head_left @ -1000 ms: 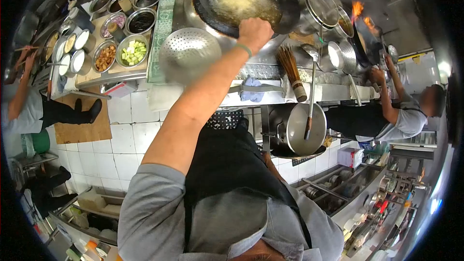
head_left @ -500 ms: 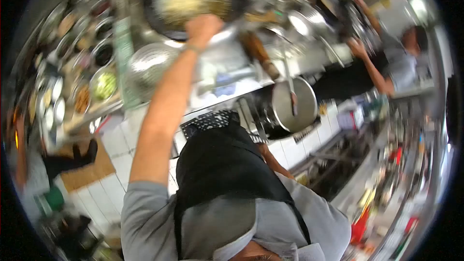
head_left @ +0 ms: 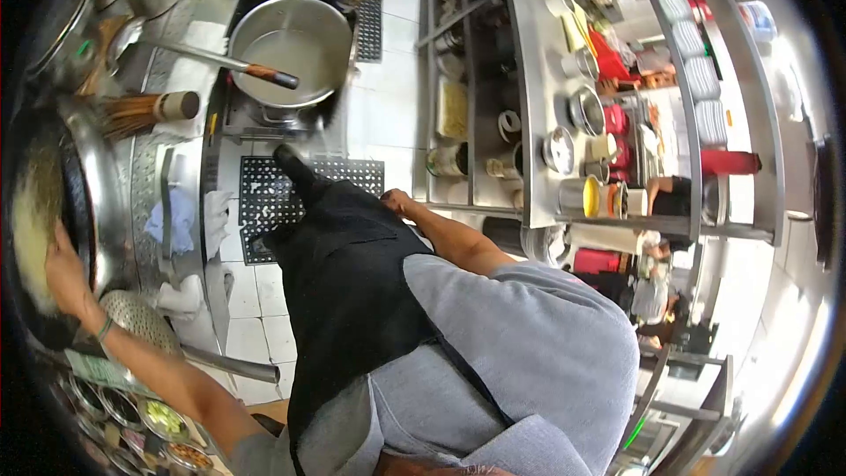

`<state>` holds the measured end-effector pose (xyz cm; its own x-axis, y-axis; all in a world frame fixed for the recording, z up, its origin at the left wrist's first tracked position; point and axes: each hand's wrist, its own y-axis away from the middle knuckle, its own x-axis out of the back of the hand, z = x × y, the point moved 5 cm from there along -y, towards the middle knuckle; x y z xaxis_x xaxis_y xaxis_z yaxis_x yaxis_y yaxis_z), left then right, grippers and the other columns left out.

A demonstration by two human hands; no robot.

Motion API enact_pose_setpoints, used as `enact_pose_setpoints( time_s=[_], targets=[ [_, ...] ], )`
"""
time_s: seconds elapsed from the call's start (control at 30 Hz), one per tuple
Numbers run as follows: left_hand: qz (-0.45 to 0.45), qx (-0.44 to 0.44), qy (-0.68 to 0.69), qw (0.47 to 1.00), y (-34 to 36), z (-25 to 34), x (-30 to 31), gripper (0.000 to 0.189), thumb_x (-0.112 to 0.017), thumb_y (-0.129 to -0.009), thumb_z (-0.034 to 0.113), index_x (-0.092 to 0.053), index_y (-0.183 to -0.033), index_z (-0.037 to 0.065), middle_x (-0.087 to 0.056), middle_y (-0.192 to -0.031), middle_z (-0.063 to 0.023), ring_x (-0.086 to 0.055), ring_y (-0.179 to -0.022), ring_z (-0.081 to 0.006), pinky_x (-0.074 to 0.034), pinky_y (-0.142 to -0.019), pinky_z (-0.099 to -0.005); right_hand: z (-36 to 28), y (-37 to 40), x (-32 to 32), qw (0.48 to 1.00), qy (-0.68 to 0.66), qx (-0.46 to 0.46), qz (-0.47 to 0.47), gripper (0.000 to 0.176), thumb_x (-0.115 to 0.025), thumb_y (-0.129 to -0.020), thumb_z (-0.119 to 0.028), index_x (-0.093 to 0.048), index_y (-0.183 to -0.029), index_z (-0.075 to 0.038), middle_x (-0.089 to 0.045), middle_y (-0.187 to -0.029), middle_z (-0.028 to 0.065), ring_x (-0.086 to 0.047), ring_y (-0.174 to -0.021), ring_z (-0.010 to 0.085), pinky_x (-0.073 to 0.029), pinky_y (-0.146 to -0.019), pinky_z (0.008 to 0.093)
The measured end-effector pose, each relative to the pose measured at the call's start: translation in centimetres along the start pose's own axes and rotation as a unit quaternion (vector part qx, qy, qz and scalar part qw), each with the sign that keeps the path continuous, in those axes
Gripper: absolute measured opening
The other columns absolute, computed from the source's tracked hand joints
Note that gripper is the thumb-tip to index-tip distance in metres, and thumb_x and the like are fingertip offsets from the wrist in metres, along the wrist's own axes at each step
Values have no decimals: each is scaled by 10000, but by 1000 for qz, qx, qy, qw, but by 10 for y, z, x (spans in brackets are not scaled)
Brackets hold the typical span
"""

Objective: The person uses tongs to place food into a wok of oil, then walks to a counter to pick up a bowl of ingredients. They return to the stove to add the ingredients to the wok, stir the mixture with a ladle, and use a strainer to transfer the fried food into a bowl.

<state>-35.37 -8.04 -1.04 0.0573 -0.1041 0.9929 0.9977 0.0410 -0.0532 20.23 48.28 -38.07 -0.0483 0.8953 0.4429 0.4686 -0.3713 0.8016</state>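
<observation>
Wok [head_left: 81, 198] sits at the far left edge of the frame on the range, with pale yellow food [head_left: 31, 211] spread inside it. It looks like heavy, rigid steel, probably hot, and best gripped at the near rim. The left hand [head_left: 66, 266] is already there, its fingers clamped over that rim, with a perforated strainer [head_left: 132, 322] just below it. Toward the middle, the right hand [head_left: 398, 203] hangs by the black apron [head_left: 344, 282], well apart from the wok. I cannot tell whether its fingers are apart or closed.
</observation>
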Motion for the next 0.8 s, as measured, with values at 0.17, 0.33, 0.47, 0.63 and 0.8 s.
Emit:
enact_pose_setpoints(
  time_s=[0.17,0.33,0.47,0.63,0.8],
  targets=[
    [-25,25,-27,999,2,2,6,728,-328,-952,664,-647,-1236,75,-646,-1192,-215,-596,-1074,-442,-457,-935,-487,35,30,8,985,-99,-140,-11,289,-544,-883,-163,-677,-1092,-15,-704,-1050,181,-717,-836,346,-629,-630,458],
    [-11,36,-35,999,-6,-14,2,714,-339,-955,660,-629,-1266,86,-635,-1224,-202,-583,-1101,-437,-461,-931,-478,25,37,26,985,-103,-137,4,324,-522,-884,-188,-639,-1136,-24,-678,-977,130,-704,-770,265,-601,-559,442],
    [34,14,-107,994,-5,-23,3,713,-337,-953,673,-635,-1260,102,-651,-1191,-191,-607,-1047,-433,-472,-872,-507,57,41,58,961,-223,-159,38,467,-534,-876,-214,-576,-1299,-22,-670,-1037,140,-698,-784,248,-577,-574,408],
    [117,8,-103,988,27,9,29,605,-347,-1002,572,-654,-1166,77,-677,-1045,-214,-622,-912,-457,-480,-736,-524,135,33,119,906,-372,-179,95,387,-530,-905,-217,-570,-1262,-71,-656,-955,89,-671,-722,206,-542,-539,378],
    [185,-47,-111,975,33,13,29,499,-357,-1039,424,-600,-1199,18,-644,-1064,-236,-617,-905,-462,-489,-722,-519,237,-4,173,764,-584,-200,189,234,-526,-908,-173,-568,-1132,-121,-626,-930,69,-663,-728,236,-543,-588,428]
  ],
)
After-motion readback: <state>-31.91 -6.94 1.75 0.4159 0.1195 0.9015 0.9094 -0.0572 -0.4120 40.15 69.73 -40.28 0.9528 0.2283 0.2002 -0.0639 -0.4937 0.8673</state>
